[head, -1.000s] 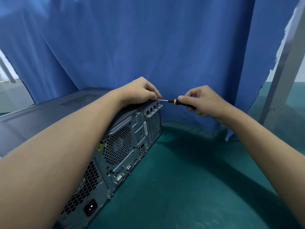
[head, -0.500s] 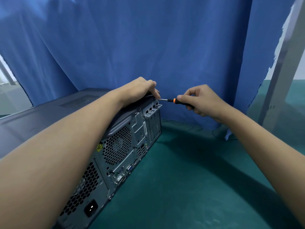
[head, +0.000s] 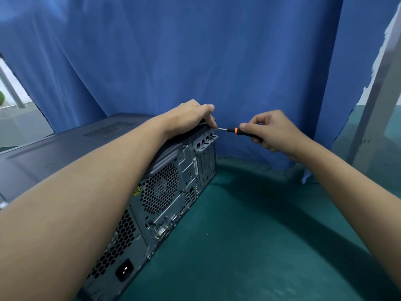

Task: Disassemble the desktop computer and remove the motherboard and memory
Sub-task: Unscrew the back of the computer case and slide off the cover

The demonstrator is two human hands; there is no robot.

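A dark grey desktop computer case (head: 65, 153) lies on its side on the green mat, its rear panel (head: 165, 192) with fan grille and ports facing me. My left hand (head: 188, 118) rests on the case's far top corner, fingers curled over the edge. My right hand (head: 269, 131) grips a small black-and-orange screwdriver (head: 230, 130). The tip points left at the top rear corner of the case, just under my left fingertips. The motherboard and memory are hidden inside the case.
A green mat (head: 249, 246) covers the table right of the case. A blue curtain (head: 206, 61) hangs close behind. A grey metal post (head: 373, 109) stands at the right edge.
My right hand has shifted slightly on the screwdriver handle; the tip stays at the same corner. My left hand stays on the case.
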